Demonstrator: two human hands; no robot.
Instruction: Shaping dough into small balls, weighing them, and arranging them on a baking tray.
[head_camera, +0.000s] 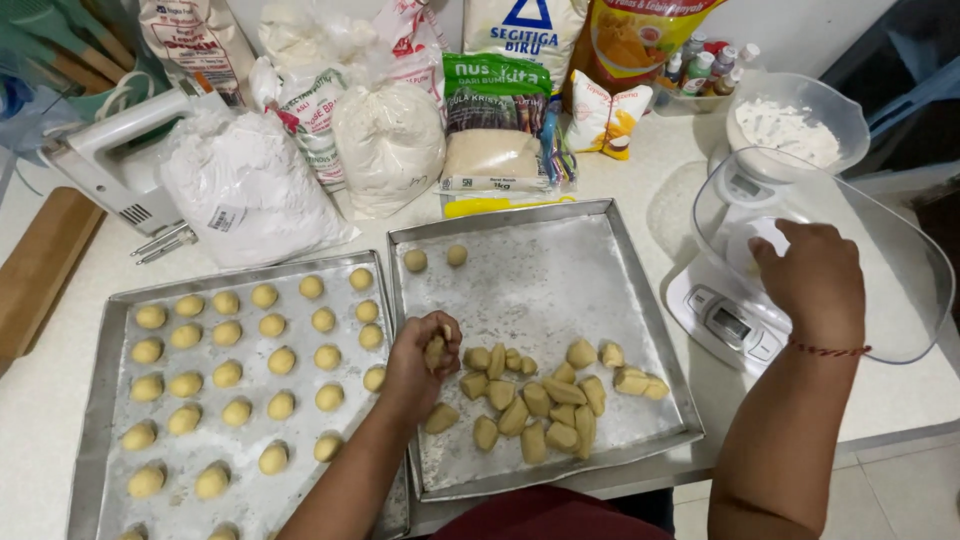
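Observation:
My left hand (420, 360) is closed around a small piece of yellow dough (435, 352), held just above the left edge of the right metal tray (560, 285). That tray holds a heap of rough dough pieces (535, 400) near its front and two round balls (432, 258) at its far left corner. My right hand (812, 280) reaches into the clear plastic bowl (900, 290) on the white kitchen scale (722, 318), fingers curled down inside it. I cannot see anything in that hand. The left metal tray (110, 400) carries several rows of rolled dough balls (228, 372).
Bags of flour and sugar (385, 140) stand along the back of the white counter. A white hand mixer (110, 160) lies at the far left beside a wooden board (40, 270). A second clear bowl with white powder (790, 125) sits behind the scale. Small bottles (705, 65) stand behind it.

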